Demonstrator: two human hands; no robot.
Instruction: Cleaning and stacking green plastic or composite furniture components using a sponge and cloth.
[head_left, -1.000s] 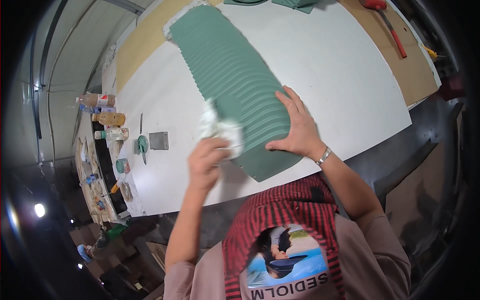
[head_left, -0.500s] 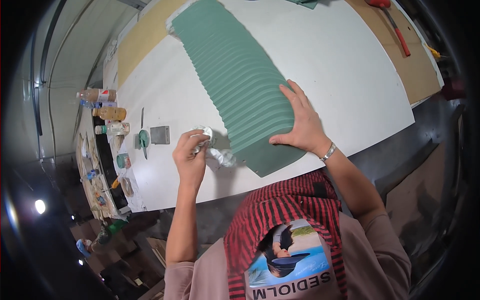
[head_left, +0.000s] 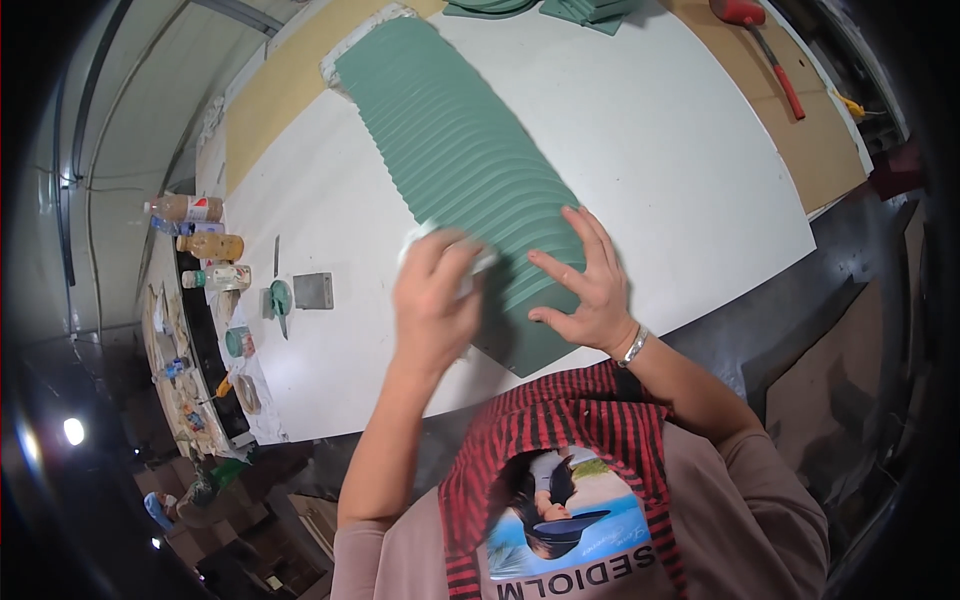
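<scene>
A long row of overlapping green sheets (head_left: 450, 130), fanned like shingles, runs from the far side of the white table toward me. My right hand (head_left: 593, 290) lies on the near right part of the row, fingers spread, with nothing held. Blurred by motion, my left hand (head_left: 437, 300) is closed on a crumpled white cloth (head_left: 420, 236) over the left edge of the row. Most of the cloth is hidden behind the fingers, and its material is hard to make out.
On the left lie a grey metal block (head_left: 313, 291) and a small green-smeared tool (head_left: 279, 296). Several bottles (head_left: 209, 246) line the table's left edge. More green sheets (head_left: 590, 12) sit at the back. A red mallet (head_left: 785, 88) rests on brown board at the far right.
My left hand has moved right with the white cloth, from the bare table onto the green sheets. My right hand has shifted slightly nearer, its fingers spread wider.
</scene>
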